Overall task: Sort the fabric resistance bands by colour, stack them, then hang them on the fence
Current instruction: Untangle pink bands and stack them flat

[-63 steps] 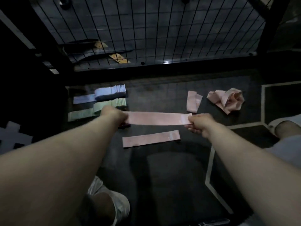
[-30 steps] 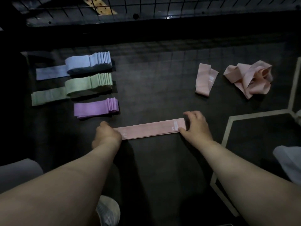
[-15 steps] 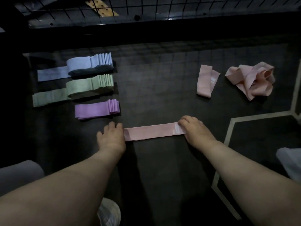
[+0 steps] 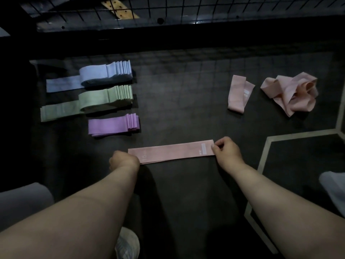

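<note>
Stacking the pink bands looks like the step in hand, with the sorting nearly done. At far left lie three finished piles on the dark floor [image 4: 186, 86]: the blue stack [image 4: 104, 75], the green stack [image 4: 97, 100] and the shorter purple stack [image 4: 112, 125], each a sheaf of flat woven loops with their right ends fanned like pages. Next comes the left hand [image 4: 124, 161], curled over the near left corner of the pink band [image 4: 171, 151] and apparently gripping it, though its fingertips are hidden. The band lies flat and straight, a long soft strip with a pale label near its right end, and seems to rest on another like it. The right hand [image 4: 226, 152] pinches that right end between thumb and fingers. Further right sit a folded pink band [image 4: 239, 94] and a crumpled pink heap [image 4: 291, 93], limp and tangled. The next move likely calls for squaring the edges, letting go, then pulling a loop out of the heap and smoothing it; hanging on the wire fence [image 4: 168, 8] is not yet begun.
</note>
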Demonstrator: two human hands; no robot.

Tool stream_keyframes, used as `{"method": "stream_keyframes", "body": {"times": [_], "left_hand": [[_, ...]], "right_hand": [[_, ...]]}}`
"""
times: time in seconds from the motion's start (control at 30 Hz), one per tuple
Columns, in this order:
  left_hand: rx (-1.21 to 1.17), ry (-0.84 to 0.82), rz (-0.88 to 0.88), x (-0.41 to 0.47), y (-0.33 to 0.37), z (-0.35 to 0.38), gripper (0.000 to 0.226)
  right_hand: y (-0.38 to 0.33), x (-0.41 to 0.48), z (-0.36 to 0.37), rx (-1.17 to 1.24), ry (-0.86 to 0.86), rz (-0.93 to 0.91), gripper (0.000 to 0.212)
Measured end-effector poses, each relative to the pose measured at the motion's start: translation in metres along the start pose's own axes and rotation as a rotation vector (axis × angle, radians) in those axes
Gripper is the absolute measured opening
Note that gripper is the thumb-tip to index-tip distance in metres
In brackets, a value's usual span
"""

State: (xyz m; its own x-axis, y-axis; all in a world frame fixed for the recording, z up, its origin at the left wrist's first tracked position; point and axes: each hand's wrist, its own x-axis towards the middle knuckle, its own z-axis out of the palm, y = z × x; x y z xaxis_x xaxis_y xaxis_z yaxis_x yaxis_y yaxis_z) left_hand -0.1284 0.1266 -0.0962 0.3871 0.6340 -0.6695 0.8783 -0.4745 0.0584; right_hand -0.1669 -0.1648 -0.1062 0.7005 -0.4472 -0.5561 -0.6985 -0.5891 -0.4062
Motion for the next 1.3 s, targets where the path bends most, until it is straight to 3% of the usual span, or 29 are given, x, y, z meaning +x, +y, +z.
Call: {"method": "stream_keyframes", "body": {"times": [0.13, 0.33, 0.43, 0.6, 0.77, 0.9, 1.03, 1.1, 1.2, 1.3], "left_hand": [[-0.032, 0.004, -0.009, -0.001, 0.002, 0.001, 0.032], [-0.016, 0.079, -0.011, -0.018, 0.012, -0.007, 0.056], [0.015, 0.133, 0.141, -0.027, 0.019, -0.008, 0.057], [-0.001, 0.132, 0.408, -0.050, 0.040, 0.003, 0.053], [-0.068, 0.037, 0.583, -0.079, 0.066, 0.005, 0.052], [-0.184, -0.117, 0.669, -0.096, 0.086, 0.001, 0.040], [-0.309, -0.299, 0.734, -0.129, 0.102, -0.023, 0.031], [-0.275, -0.366, 0.820, -0.148, 0.113, -0.041, 0.034], [-0.192, -0.420, 0.964, -0.176, 0.126, -0.083, 0.047], [-0.313, -0.596, 1.070, -0.204, 0.130, -0.139, 0.062]], "right_hand": [[0.000, -0.001, -0.001, -0.009, 0.006, -0.009, 0.010], [-0.005, 0.029, -0.017, 0.077, 0.166, 0.028, 0.028], [-0.022, 0.052, -0.039, 0.145, 0.201, 0.085, 0.037], [-0.039, 0.090, -0.058, 0.253, 0.100, 0.104, 0.050], [-0.049, 0.087, -0.076, 0.393, 0.328, 0.136, 0.027], [-0.064, 0.061, -0.098, 0.385, 0.437, -0.055, 0.013], [-0.104, 0.023, -0.138, 0.492, 0.457, -0.239, 0.015], [-0.126, 0.003, -0.157, 0.767, 0.409, -0.155, 0.017], [-0.162, -0.041, -0.181, 1.317, 0.085, -0.051, 0.015], [-0.189, -0.094, -0.206, 1.457, -0.159, -0.152, 0.047]]}}
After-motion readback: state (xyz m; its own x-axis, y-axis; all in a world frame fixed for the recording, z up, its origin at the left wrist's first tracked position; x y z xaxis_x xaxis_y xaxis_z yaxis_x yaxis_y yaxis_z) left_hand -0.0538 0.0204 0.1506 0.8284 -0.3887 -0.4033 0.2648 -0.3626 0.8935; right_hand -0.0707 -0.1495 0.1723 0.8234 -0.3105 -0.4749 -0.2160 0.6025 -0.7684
